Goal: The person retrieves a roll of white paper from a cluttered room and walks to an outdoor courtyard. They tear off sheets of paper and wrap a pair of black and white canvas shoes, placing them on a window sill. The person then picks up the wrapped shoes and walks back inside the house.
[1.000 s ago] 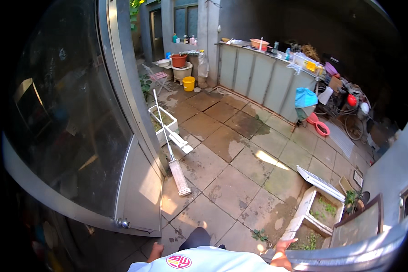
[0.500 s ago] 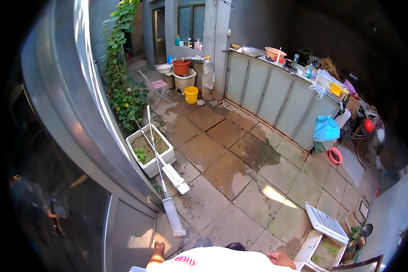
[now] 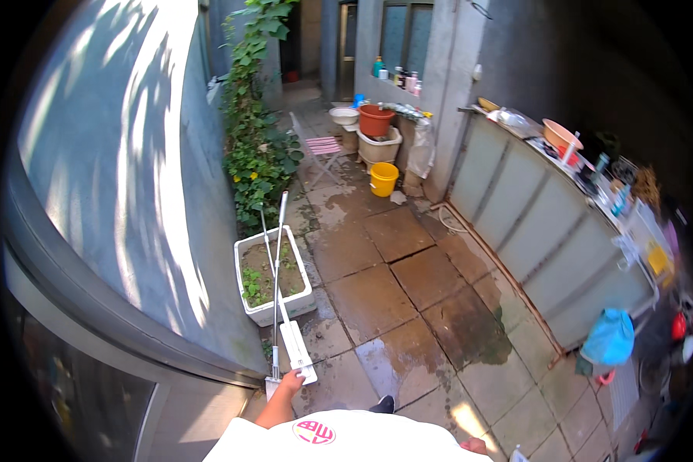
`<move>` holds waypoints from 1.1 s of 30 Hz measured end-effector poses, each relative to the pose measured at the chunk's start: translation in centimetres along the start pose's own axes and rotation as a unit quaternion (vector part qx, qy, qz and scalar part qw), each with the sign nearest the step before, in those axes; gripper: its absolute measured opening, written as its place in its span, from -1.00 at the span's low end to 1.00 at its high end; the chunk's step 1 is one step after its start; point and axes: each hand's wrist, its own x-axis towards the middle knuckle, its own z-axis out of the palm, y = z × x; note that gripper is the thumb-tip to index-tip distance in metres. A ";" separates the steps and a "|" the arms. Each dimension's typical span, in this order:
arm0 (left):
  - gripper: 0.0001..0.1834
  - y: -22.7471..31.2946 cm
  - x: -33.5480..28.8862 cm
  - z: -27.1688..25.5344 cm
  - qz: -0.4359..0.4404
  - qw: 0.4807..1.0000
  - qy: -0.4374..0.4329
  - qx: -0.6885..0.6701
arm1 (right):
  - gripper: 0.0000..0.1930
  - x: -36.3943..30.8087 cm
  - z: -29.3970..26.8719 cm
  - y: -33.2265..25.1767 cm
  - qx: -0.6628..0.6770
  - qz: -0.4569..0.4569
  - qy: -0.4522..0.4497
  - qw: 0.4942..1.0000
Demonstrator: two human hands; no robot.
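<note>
My left hand (image 3: 291, 381) reaches forward from my white shirt, its fingers stretched out and holding nothing I can see. It overlaps the lower end of a white flat mop head (image 3: 293, 345); whether they touch, I cannot tell. Beside that, a second flat mop with a grey head (image 3: 272, 385) lies partly behind my hand. The long mop poles (image 3: 277, 266) lean across a white planter box (image 3: 303, 302) holding soil and small green plants. Low at the right, my right hand (image 3: 474, 445) shows only in part by the shirt's edge, its fingers mostly hidden.
Wet paving (image 3: 377, 289) covers the middle of the yard. Farther off are a climbing plant (image 3: 258, 138), a folding stool (image 3: 322, 146), a yellow bucket (image 3: 383, 179) and a reddish-brown tub (image 3: 376, 120). A panelled counter (image 3: 508, 200) runs along the right, with a blue bag (image 3: 610, 337) near its end.
I have moved forward and my view has turned left. The mops and planter now lie nearer my body. My left hand has come forward, up to the mop heads.
</note>
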 end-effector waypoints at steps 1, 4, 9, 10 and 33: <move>-0.55 -1.3 -1.6 -0.4 -0.030 0.999 0.001 0.034 | -0.83 1.8 1.4 -5.3 -0.020 -0.015 -0.002 1.000; -0.68 -7.3 -5.3 -0.8 -0.215 0.964 0.111 -0.113 | -0.76 7.4 7.7 -21.8 -0.297 -0.156 -0.025 0.942; -0.64 -4.9 -6.2 -1.8 -0.449 0.879 0.095 -0.128 | -0.72 6.4 27.6 -44.5 -0.129 -0.268 -0.048 0.954; -0.64 -3.6 -4.3 -1.9 -0.458 0.875 0.091 -0.129 | -0.65 6.4 31.0 -47.2 -0.116 -0.299 -0.080 0.944; -0.53 43.3 75.4 -20.4 -0.218 0.904 0.101 -0.355 | -0.82 20.8 64.0 -81.1 -0.197 -0.007 -0.003 0.980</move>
